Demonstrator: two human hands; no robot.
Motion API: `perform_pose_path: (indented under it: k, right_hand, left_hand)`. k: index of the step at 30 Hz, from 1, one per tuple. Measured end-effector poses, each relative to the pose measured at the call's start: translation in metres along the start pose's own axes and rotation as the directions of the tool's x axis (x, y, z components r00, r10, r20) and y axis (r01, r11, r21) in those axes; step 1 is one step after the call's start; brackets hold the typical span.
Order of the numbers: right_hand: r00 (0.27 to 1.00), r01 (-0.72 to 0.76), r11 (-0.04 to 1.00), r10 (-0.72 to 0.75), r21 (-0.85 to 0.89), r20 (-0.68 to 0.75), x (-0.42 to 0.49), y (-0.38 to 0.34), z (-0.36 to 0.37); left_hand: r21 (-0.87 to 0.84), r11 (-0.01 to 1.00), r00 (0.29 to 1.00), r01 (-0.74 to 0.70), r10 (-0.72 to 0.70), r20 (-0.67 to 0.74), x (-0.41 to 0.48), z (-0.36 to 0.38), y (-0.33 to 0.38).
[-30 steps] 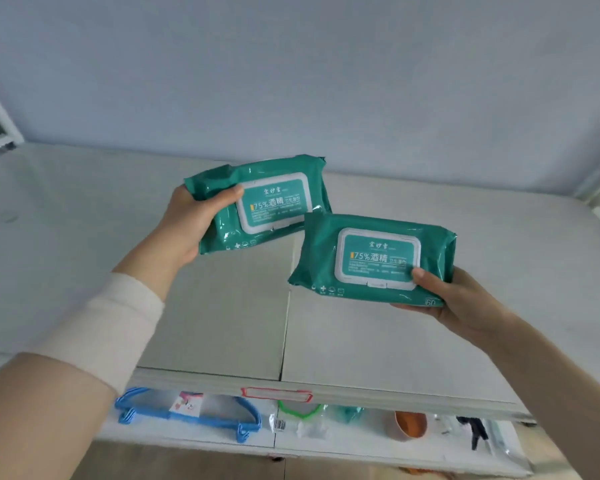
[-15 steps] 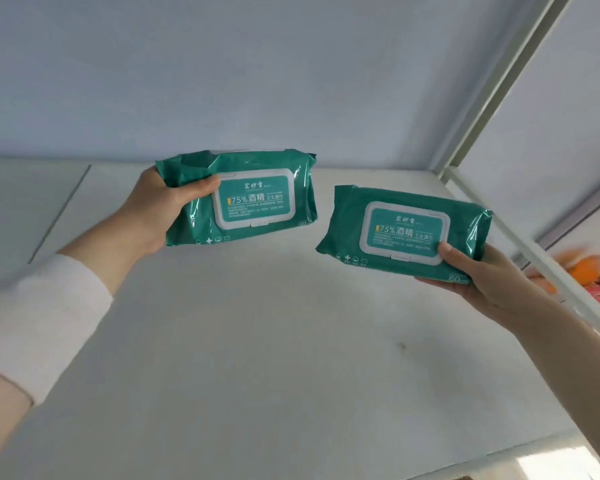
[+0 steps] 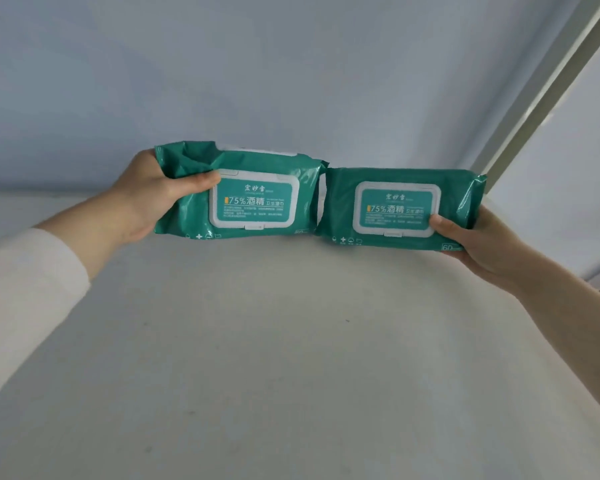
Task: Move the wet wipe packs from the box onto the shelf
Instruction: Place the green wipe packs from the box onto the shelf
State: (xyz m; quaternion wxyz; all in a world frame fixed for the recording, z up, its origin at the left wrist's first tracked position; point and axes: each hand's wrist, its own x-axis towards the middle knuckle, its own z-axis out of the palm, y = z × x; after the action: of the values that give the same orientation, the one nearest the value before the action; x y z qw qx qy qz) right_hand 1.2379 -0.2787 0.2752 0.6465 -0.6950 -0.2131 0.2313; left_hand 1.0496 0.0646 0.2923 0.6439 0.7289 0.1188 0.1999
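Packs (image 3: pixel 239 202) end to end between left hand (image 3: pixel 146 202), right hand (image 3: pixel 482 247)

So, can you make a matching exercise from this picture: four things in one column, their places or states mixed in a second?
1. left wet wipe pack
2. right wet wipe pack
3. white sleeve
4. shelf post

a. upper right of view
b. gripped by right hand
c. on left forearm
d. gripped by left hand

Pairs: 1-d, 2-b, 3-c, 4-a

Broad white shelf (image 3: pixel 291 375), matte surface, tiny dark speck (image 3: pixel 347 320) right of middle, white frame post (image 3: pixel 548 98) at right edge
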Motion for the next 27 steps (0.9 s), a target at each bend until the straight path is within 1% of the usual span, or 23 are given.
perform_pose_path:
  k: [2,5,7,11,13,16,18,21,25,27]
  right_hand:
    - [0.999,0.023,0.997,-0.026,-0.076,-0.035,0.020,0.002,0.000]
    - [0.986,0.039,0.979,-0.069,-0.198,-0.150,0.044,0.009,-0.005]
    - [0.974,0.034,0.961,-0.093,-0.274,-0.207,0.057,0.012,-0.008]
    - [0.973,0.005,0.923,-0.092,-0.385,-0.210,0.080,0.010,-0.012]
    - [0.967,0.012,0.917,-0.112,-0.400,-0.228,0.089,0.007,-0.011]
    - [0.950,0.009,0.905,-0.140,-0.424,-0.279,0.099,0.008,-0.008]
    - [0.942,-0.024,0.897,-0.128,-0.442,-0.311,0.101,0.008,-0.007]
    - [0.934,-0.083,0.907,-0.074,-0.413,-0.349,0.099,0.011,-0.003]
    - [0.887,-0.161,0.905,-0.042,-0.394,-0.460,0.086,0.006,0.012]
    - [0.861,-0.208,0.877,-0.047,-0.434,-0.506,0.075,0.001,0.022]
  left_hand:
    - [0.049,0.998,0.999,-0.045,0.046,-0.009,0.011,-0.002,-0.005]
    - [0.210,0.970,0.991,-0.120,0.129,-0.032,0.026,-0.006,-0.010]
    - [0.288,0.948,0.986,-0.132,0.157,-0.064,0.036,-0.007,-0.014]
    - [0.404,0.906,0.972,-0.128,0.196,-0.131,0.052,-0.012,-0.014]
    - [0.467,0.875,0.960,-0.130,0.228,-0.160,0.058,-0.013,-0.014]
    - [0.505,0.856,0.951,-0.112,0.239,-0.194,0.062,-0.014,-0.017]
    - [0.532,0.840,0.951,-0.106,0.242,-0.193,0.062,-0.014,-0.018]
    - [0.594,0.801,0.945,-0.074,0.246,-0.213,0.059,-0.012,-0.017]
    - [0.673,0.740,0.920,0.002,0.263,-0.292,0.048,0.000,-0.012]
    - [0.734,0.679,0.909,0.020,0.293,-0.296,0.039,0.010,-0.005]
